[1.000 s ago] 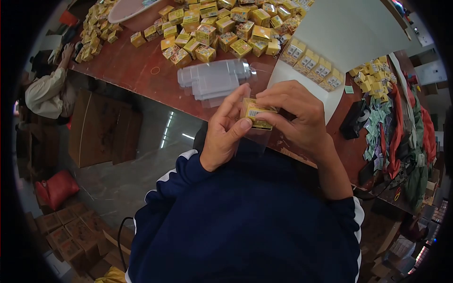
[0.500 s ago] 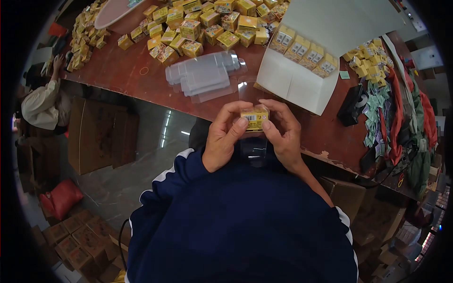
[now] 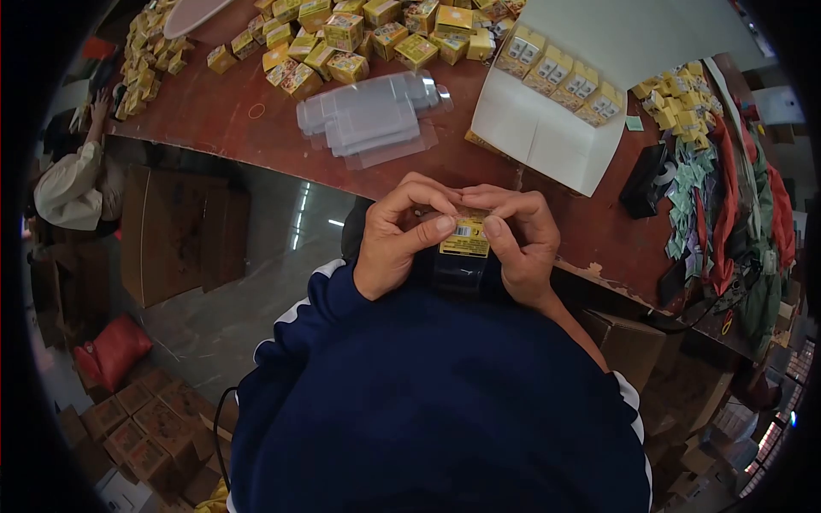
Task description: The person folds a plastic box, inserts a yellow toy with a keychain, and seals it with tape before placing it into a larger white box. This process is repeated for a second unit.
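Observation:
A small yellow box with a barcode is held close to my chest, partly hidden by fingers. My left hand grips its left side, thumb at the upper corner. On the opposite side, my right hand does the same, its thumb by the upper right corner. The fingertips of both hands meet above the box. Clear plastic hangs below the box, seemingly a sleeve around it. Flat clear plastic box blanks lie on the table beyond my hands.
The red table bears a pile of yellow boxes. An open white carton holds several boxes in a row. Right of it are a black tape dispenser and green slips. Another person sits at left near a cardboard carton.
The box has tipped, showing more of its yellow face. Both hands have closed in over its top edge, fingertips now meeting. The view has shifted slightly.

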A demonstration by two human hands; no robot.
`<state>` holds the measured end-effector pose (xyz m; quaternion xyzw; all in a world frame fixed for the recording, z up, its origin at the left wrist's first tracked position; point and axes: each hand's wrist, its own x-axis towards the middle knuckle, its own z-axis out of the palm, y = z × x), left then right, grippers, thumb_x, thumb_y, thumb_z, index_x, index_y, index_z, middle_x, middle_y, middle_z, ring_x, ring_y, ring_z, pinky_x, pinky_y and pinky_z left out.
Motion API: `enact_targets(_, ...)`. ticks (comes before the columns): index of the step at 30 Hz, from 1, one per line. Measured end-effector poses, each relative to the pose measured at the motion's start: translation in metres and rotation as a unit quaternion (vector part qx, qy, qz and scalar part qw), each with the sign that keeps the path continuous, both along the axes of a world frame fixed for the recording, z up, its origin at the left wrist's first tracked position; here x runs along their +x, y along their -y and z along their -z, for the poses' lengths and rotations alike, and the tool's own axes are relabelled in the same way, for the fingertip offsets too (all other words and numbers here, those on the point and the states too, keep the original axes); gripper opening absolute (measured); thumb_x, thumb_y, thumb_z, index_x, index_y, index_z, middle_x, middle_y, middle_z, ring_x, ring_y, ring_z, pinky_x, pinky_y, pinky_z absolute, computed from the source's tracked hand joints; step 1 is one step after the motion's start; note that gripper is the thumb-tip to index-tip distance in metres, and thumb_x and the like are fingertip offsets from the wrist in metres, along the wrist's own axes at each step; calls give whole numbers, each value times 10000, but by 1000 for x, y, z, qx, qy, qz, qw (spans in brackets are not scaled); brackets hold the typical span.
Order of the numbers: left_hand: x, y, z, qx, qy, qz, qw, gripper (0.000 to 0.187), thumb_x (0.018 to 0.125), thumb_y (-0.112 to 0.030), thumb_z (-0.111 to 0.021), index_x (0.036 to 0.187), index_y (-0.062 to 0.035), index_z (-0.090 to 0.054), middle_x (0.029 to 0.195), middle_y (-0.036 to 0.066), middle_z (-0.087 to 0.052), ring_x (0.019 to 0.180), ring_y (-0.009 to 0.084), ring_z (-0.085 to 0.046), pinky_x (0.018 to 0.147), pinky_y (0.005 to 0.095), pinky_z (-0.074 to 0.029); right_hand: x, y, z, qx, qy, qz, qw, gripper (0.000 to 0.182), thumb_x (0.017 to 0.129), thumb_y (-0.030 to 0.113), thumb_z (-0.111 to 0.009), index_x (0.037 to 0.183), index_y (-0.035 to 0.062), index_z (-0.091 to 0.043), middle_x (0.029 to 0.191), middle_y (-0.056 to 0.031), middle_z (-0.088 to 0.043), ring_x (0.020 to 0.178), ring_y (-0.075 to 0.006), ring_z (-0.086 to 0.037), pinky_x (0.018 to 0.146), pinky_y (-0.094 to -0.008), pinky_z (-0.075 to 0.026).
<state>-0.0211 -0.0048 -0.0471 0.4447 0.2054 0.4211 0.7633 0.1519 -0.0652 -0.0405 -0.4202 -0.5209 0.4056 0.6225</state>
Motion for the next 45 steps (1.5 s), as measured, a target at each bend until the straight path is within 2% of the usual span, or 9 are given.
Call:
enact_targets(2, 2, 3, -6, -51, 19, -23, 998, 123, 885, -5, -701, 1006, -11, -679, 1154, 91, -575, 1120, 186, -598, 955, 301, -495, -3, 1, -3, -25, -72, 6, 997, 55, 951, 29, -571, 979, 0, -532, 1100, -169, -660, 1153, -252, -577, 1039, -414, -450)
enact_targets(9, -9, -1, -15, 33, -52, 21, 998, 117, 896, -15, -696, 1010, 9, -678, 1169, 102, -571, 1140, 193, -597, 970, 315, -524, 12, 2, -1, 18, -24, -72, 997, 67, 937, 53, -609, 951, 6, -565, 1029, -134, -648, 1130, -221, -557, 1023, -402, -458)
enact_targets(14, -22, -5, -25, 94, -119, 74, 986, 113, 864, -40, -743, 957, 8, -698, 1156, 105, -581, 1093, 207, -638, 942, 312, -546, 12, 4, -33, -139, 9, -126, 982, 164, 864, 6, -713, 963, -7, -583, 1065, -119, -620, 1087, -174, -586, 962, -324, -500)
enact_targets(23, -20, -7, -39, 242, -198, 5, 950, 119, 858, -18, -731, 976, -3, -736, 982, 102, -672, 986, 183, -680, 826, 260, -553, 8, -2, -57, -203, 6, -106, 973, 128, 837, -24, -727, 890, -19, -611, 982, -90, -658, 973, -146, -669, 887, -270, -544)
enact_targets(29, -20, -6, -41, 169, -206, 4, 964, 115, 853, -23, -729, 967, -7, -742, 950, 107, -686, 941, 212, -693, 827, 295, -551, 10, -4, -55, -204, 27, -119, 971, 69, 876, -20, -695, 902, -22, -631, 1000, -98, -636, 880, -85, -616, 769, -210, -507)
enact_targets(33, -22, -7, -38, 237, -206, 9, 950, 126, 851, -34, -736, 975, -13, -745, 952, 105, -690, 952, 231, -691, 859, 318, -544, 17, -1, -50, -201, 76, -118, 969, 95, 826, 26, -749, 858, 12, -661, 948, -95, -690, 980, -169, -648, 875, -303, -513)
enact_targets(38, -27, -3, -25, 270, -159, 15, 950, 169, 851, -21, -733, 1019, -22, -742, 1119, 133, -649, 1087, 272, -652, 922, 363, -537, 25, 1, -23, 5, 132, -122, 984, 110, 834, 37, -752, 915, 30, -679, 1062, -101, -707, 1066, -248, -623, 916, -344, -500)
enact_targets(42, -25, 7, -20, 239, -156, 23, 958, 245, 858, 4, -720, 1102, -18, -712, 1302, 147, -548, 1141, 259, -627, 945, 363, -536, 19, 8, -10, 6, 83, -79, 993, 151, 838, 21, -746, 964, 33, -665, 1098, -105, -698, 1094, -266, -614, 936, -365, -500)
enact_targets(45, -22, 13, -17, 75, -81, 63, 992, 277, 882, 17, -696, 1157, -7, -675, 1394, 140, -465, 1162, 222, -609, 950, 334, -534, 21, 8, -5, 43, 113, -80, 990, 195, 833, 5, -746, 1001, 36, -652, 1125, -110, -689, 1109, -270, -610, 949, -371, -499)
